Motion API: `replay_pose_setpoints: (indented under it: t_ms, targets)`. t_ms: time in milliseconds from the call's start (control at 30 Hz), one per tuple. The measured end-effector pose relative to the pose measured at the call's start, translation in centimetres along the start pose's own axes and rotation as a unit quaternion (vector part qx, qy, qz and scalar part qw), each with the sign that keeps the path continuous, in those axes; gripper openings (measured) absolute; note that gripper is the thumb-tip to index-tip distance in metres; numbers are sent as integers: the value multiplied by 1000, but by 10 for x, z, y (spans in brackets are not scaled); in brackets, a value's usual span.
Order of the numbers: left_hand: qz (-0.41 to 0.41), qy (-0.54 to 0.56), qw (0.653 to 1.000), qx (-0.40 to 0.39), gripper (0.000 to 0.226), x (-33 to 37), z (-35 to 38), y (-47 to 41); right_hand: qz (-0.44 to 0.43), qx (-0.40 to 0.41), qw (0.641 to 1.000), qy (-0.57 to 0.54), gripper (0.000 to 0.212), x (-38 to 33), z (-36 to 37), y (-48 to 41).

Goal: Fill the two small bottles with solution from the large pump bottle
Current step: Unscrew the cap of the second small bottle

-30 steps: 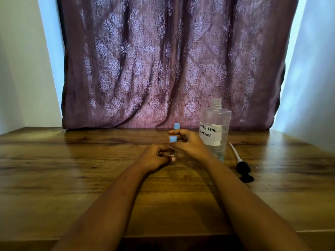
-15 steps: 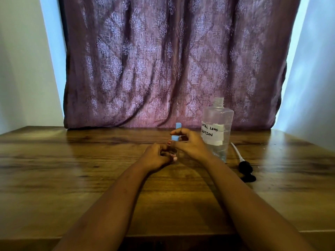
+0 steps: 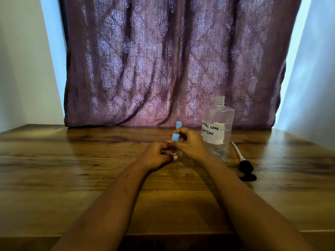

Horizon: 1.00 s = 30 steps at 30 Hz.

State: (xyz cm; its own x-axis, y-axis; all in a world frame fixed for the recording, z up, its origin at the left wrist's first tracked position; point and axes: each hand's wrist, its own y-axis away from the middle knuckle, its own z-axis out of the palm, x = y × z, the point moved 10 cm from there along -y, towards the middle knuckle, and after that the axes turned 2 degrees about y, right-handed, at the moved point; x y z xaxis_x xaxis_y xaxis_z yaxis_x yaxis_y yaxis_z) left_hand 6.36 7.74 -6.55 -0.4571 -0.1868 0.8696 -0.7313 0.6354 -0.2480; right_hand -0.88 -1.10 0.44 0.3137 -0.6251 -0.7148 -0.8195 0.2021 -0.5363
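Blue cap [image 3: 175, 137] of the near small bottle [image 3: 172, 152] pinched in right hand [image 3: 190, 145], left hand [image 3: 157, 154] gripping its clear body, likely to brace the twist; second small bottle [image 3: 178, 124] stands behind, large bottle [image 3: 217, 127] just right, neck open, pump [image 3: 244, 165] laid beside it.

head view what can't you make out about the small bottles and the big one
Near small bottle: head view, body covered by the left hand and right hand gripping it; fill level hidden.
Far small bottle: head view, only its blue cap shows behind the right hand.
Large bottle: head view, label's first word wraps round the corner, partly unreadable.
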Motion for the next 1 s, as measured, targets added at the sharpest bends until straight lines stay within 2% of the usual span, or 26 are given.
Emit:
replay_pose_setpoints:
  t_ms: [200, 267, 367, 467, 567, 633, 800, 900, 1000]
  targets:
    - [0, 9, 1000, -6, 22, 1, 1, 1, 7, -77, 996, -40, 39, -2, 6, -2]
    - [1, 10, 1000, 1, 18, 1, 0, 0, 6, -53, 997, -47, 40, -3, 3, -1]
    - [2, 20, 1000, -3, 16, 4, 2, 2, -9, 4, 1000, 11, 30, -2, -3, -2]
    - [0, 2, 1000, -7, 17, 6, 2, 4, -4, -26, 1000, 12, 27, 1, 1, -4]
    - [1, 5, 1000, -2, 22, 4, 0, 3, 5, -79, 996, -33, 35, -1, 6, -3]
    - [3, 1, 1000, 4, 24, 4, -1, 2, 5, -72, 996, -44, 37, -3, 5, -3]
    - [4, -3, 1000, 1, 19, 6, 1, 2, -21, 13, 999, 44, 28, -1, -1, -3]
    - [-2, -7, 1000, 1, 19, 4, -1, 2, -23, -6, 999, 33, 23, 0, 4, -6]
    - [-13, 1, 1000, -1, 20, 2, 0, 2, -2, -54, 998, -29, 28, -1, 10, -4]
